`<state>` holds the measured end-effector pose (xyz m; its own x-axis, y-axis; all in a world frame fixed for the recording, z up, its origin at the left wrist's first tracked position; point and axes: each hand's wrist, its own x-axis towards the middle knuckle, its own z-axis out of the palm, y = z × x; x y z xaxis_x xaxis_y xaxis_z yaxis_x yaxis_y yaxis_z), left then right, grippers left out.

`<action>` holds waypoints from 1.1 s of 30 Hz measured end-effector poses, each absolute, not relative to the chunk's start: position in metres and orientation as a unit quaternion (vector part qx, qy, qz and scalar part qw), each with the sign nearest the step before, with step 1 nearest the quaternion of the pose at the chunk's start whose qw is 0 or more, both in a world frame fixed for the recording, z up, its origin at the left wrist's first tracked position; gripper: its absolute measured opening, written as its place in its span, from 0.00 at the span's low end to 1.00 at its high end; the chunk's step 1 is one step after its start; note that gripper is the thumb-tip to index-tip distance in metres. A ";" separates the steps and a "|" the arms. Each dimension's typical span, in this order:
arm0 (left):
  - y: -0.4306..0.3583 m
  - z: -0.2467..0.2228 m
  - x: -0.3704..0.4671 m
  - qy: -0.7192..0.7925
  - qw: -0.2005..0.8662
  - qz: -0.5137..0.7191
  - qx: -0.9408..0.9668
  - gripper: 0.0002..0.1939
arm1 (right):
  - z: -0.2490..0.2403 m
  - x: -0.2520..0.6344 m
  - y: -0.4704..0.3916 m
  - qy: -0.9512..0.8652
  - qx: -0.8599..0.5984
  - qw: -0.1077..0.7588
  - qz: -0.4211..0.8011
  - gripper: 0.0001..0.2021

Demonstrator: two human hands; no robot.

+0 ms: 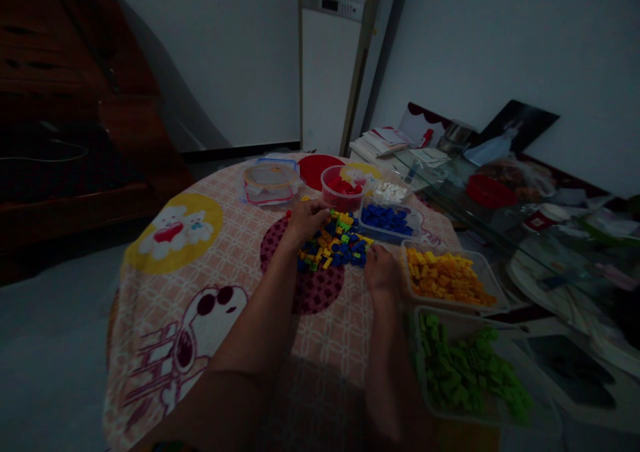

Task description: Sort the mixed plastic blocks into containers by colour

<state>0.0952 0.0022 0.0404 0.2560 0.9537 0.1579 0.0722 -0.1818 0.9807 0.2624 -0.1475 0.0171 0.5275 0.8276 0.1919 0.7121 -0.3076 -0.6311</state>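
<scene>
A mixed pile of small toy building bricks (330, 244), mostly yellow and blue with some green, lies on the patterned tablecloth (320, 335). My left hand (309, 220) reaches over the pile's far left side, fingers stretched forward and slightly apart. At the right edge of the pile my right hand (383, 269) has its fingers curled together by the bricks; whatever is between them is hidden. Just beyond the pile, a round tub holds red bricks (345, 187). To its right are white bricks (390, 192) and a clear box of blue bricks (386, 219).
Clear boxes of yellow bricks (445, 275) and green bricks (467, 365) line the right side. Stacked clear containers (270, 182) stand at the back left. Beyond the right edge is a cluttered glass table (445, 192). A wooden bench (130, 122) is at far left.
</scene>
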 end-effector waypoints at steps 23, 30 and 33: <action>-0.028 0.050 0.126 0.402 0.309 0.228 0.832 0.08 | -0.001 0.268 -0.125 -0.267 -0.707 0.595 0.272 0.23; -0.027 0.057 0.116 0.367 0.449 0.307 0.754 0.08 | -0.005 0.270 -0.123 -0.262 -0.695 0.605 0.288 0.18; -0.028 0.053 0.124 0.365 0.566 0.394 0.625 0.12 | -0.005 0.270 -0.123 -0.262 -0.690 0.612 0.284 0.18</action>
<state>0.1237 -0.0281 0.0533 0.4232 0.9025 0.0795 0.0100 -0.0924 0.9957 0.2697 -0.1232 -0.0046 0.7009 0.7096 -0.0717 0.0139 -0.1141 -0.9934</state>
